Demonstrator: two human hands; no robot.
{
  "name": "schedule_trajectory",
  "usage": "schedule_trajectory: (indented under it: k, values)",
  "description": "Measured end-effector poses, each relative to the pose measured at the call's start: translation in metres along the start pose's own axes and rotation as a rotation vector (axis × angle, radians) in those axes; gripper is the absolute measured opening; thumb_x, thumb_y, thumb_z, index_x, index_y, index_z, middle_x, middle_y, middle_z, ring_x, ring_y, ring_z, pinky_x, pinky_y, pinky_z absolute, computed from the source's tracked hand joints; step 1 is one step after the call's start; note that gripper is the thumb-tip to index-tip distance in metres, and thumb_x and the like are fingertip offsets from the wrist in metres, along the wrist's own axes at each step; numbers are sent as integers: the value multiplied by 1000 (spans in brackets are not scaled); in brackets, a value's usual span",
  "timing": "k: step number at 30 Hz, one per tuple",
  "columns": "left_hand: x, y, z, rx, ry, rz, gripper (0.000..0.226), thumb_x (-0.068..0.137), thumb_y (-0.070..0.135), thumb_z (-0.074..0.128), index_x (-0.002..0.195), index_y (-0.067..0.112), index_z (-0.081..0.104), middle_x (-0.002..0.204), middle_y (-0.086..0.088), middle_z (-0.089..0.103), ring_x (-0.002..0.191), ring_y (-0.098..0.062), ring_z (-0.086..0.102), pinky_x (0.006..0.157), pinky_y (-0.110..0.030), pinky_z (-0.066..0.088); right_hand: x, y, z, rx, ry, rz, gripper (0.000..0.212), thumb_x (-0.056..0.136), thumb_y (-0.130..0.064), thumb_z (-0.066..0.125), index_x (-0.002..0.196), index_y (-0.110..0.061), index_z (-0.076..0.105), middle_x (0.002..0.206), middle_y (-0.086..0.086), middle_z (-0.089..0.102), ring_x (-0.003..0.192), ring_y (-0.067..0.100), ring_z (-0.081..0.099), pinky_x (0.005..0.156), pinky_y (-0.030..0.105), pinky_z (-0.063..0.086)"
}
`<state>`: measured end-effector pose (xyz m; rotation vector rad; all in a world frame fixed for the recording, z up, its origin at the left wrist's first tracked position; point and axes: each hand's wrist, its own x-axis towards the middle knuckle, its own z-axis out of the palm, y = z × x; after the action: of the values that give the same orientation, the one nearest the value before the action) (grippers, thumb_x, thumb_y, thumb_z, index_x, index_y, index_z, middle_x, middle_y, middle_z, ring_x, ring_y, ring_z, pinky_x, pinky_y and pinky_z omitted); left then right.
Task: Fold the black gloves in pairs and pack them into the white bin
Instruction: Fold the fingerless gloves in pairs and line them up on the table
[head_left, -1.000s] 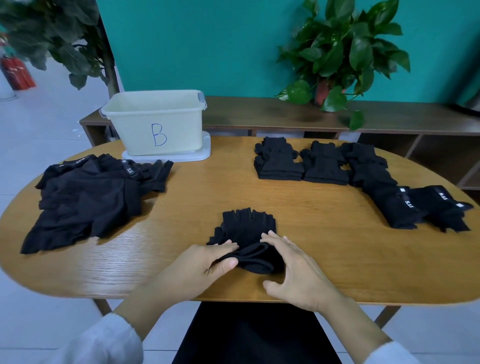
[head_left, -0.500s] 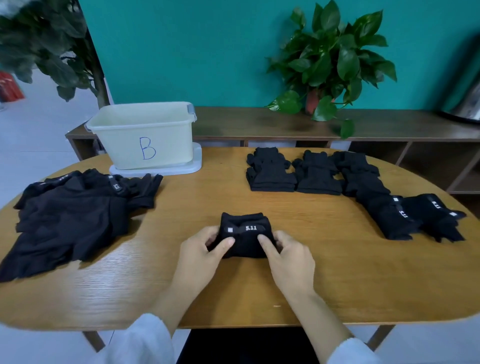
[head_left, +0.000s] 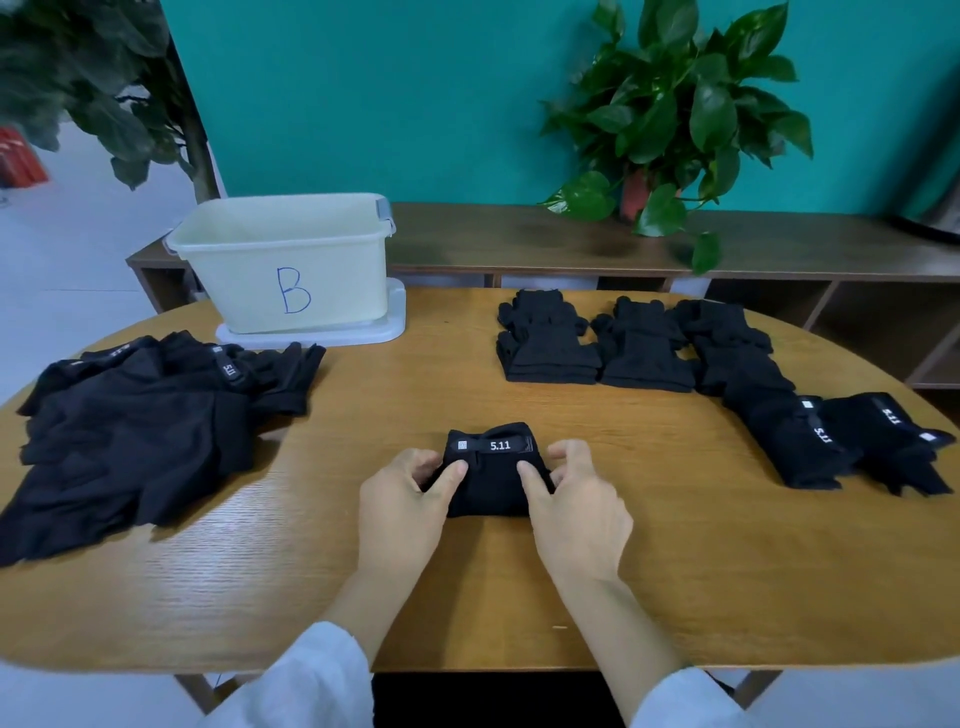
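1. Both hands pinch one folded glove pair at the near middle of the wooden table: the left hand grips its left end with thumb on top and curled fingers behind, and the right hand grips its right end the same way.
2. That folded bundle rests on the tabletop with a white "5.11" label facing up along its far edge.
3. At the far left of the table stands the white bin, marked with a blue letter "B" and seated on its white lid; its inside cannot be seen from this angle.
4. Just in front of the bin, on the left side, a loose pile of unfolded black gloves spreads toward the table's edge.
5. On the right side, a row of stacked gloves runs from the far middle out to the right, ending in two pairs with label strips showing.
6. Behind the table, a low wooden shelf carries a potted plant against a teal wall.
7. White sleeves cover both forearms at the bottom edge.
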<state>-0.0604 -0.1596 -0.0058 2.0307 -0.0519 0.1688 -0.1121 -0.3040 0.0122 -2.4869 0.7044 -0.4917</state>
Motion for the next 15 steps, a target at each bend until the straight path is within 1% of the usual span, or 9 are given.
schedule_trajectory:
  k: [2, 5, 7, 9, 10, 11, 12, 13, 15]
  values:
    - [-4, 2, -5, 39, 19, 85, 31, 89, 38, 68, 111, 16, 69, 99, 14, 65, 96, -4, 63, 83, -19, 48, -2, 3, -6, 12, 72, -60, 33, 92, -47, 57, 117, -25, 55, 96, -12, 59, 73, 9, 56, 58, 25, 37]
    - [-18, 4, -12, 181, 50, 295, 33, 93, 34, 61, 119, 14, 66, 112, 8, 60, 100, -4, 56, 81, -8, 37, 2, 8, -8, -7, 271, -407, 26, 84, -25, 71, 109, -18, 65, 103, -4, 64, 82, 15, 63, 66, 26, 47]
    - [-32, 5, -11, 264, 32, 395, 30, 92, 26, 62, 119, 13, 67, 118, 2, 62, 107, -11, 57, 86, -11, 39, 13, 10, -4, -111, 234, -687, 36, 81, -13, 72, 116, -16, 66, 116, 2, 66, 107, 22, 62, 89, 36, 49]
    - [-48, 8, -5, 415, -69, 431, 39, 93, 23, 62, 129, 10, 61, 136, -4, 56, 126, -20, 51, 99, -19, 39, 24, 14, 3, -277, 78, -880, 51, 79, -9, 73, 128, -17, 61, 132, 7, 60, 130, 27, 50, 113, 45, 32]
    - [-56, 11, -2, 502, -153, 400, 49, 97, 27, 56, 141, 9, 48, 151, -6, 40, 140, -23, 36, 108, -22, 33, 27, 16, 7, -360, 0, -935, 57, 80, -10, 73, 134, -18, 57, 138, 10, 57, 135, 27, 45, 117, 47, 22]
    - [-63, 12, 2, 559, -234, 335, 58, 101, 32, 46, 152, 9, 29, 162, -6, 16, 150, -22, 12, 115, -24, 22, 28, 19, 10, -427, -67, -960, 62, 81, -11, 72, 139, -19, 52, 141, 11, 53, 137, 27, 43, 117, 47, 17]
    - [-68, 13, 4, 607, -296, 275, 64, 104, 36, 36, 156, 10, 10, 162, -5, -7, 149, -18, -10, 118, -24, 11, 28, 22, 13, -467, -104, -969, 65, 82, -12, 72, 142, -20, 49, 142, 12, 52, 137, 26, 44, 117, 47, 16]
    - [-71, 14, 5, 650, -336, 239, 66, 105, 39, 29, 155, 9, -3, 157, -5, -24, 144, -16, -24, 119, -24, 3, 27, 26, 14, -487, -110, -971, 67, 80, -14, 74, 142, -21, 49, 141, 13, 54, 133, 26, 48, 116, 47, 21]
    - [-74, 18, 8, 679, -356, 226, 67, 106, 40, 24, 154, 8, -10, 147, -6, -35, 136, -16, -33, 118, -24, -2, 25, 32, 14, -481, -70, -959, 71, 72, -17, 81, 138, -21, 55, 133, 14, 60, 123, 26, 58, 109, 46, 36]
